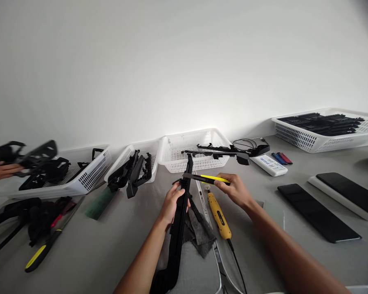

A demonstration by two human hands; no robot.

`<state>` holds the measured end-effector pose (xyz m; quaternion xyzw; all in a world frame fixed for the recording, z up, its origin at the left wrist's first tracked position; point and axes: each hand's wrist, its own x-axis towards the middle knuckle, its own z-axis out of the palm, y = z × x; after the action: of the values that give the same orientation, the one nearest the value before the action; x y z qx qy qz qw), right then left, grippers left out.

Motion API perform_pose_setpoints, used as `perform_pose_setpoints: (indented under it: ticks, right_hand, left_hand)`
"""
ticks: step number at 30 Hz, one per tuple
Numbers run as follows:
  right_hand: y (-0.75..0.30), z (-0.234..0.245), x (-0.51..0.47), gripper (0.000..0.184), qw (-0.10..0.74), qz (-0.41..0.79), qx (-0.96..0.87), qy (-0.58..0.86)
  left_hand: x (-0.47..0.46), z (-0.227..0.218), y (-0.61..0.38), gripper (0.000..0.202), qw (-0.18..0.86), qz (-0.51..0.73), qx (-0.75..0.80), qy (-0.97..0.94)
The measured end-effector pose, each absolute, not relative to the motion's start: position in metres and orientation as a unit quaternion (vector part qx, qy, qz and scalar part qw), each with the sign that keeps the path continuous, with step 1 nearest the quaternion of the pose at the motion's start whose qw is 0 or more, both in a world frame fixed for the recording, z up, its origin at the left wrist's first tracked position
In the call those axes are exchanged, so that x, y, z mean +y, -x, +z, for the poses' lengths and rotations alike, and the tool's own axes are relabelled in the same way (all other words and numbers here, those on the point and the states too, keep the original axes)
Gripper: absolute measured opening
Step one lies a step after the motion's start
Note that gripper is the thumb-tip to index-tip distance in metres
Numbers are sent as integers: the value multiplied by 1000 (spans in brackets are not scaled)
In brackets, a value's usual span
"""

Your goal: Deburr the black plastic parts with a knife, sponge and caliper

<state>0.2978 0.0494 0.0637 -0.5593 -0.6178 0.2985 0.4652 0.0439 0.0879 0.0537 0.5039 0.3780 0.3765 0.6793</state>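
Note:
My left hand is closed round a long black plastic trim piece, which slants from the lower middle up toward the baskets. In my right hand is a yellow and black utility knife, its dark blade reaching left to the upper part of the trim piece. Whether the blade touches the plastic I cannot tell. Below the knife lies a yellow corded rotary tool with a small round tip. Dark grey cloth lies just right of the trim piece.
White baskets with black parts line the wall: a middle basket, a smaller basket, a left basket and a right basket. Another person's hand holds black parts at far left. A handsaw and black phone-like slab lie on the table.

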Motion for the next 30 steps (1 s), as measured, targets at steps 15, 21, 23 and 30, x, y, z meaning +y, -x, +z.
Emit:
perform_pose_setpoints:
  ticks: [15, 21, 23, 30]
  right_hand:
    - [-305, 60, 51, 43, 469, 286, -606, 576]
    - [-303, 60, 53, 44, 436, 329, -633, 550]
    - [-305, 61, 52, 45, 464, 290, -603, 581]
    - [-305, 59, 51, 46, 471, 286, -603, 577]
  left_hand:
    - [86, 51, -43, 39, 663, 396, 368, -517]
    - [86, 51, -42, 58, 663, 391, 370, -520]
    - [86, 52, -42, 61, 663, 390, 375, -517]
    - [86, 52, -43, 74, 680, 407, 363, -490]
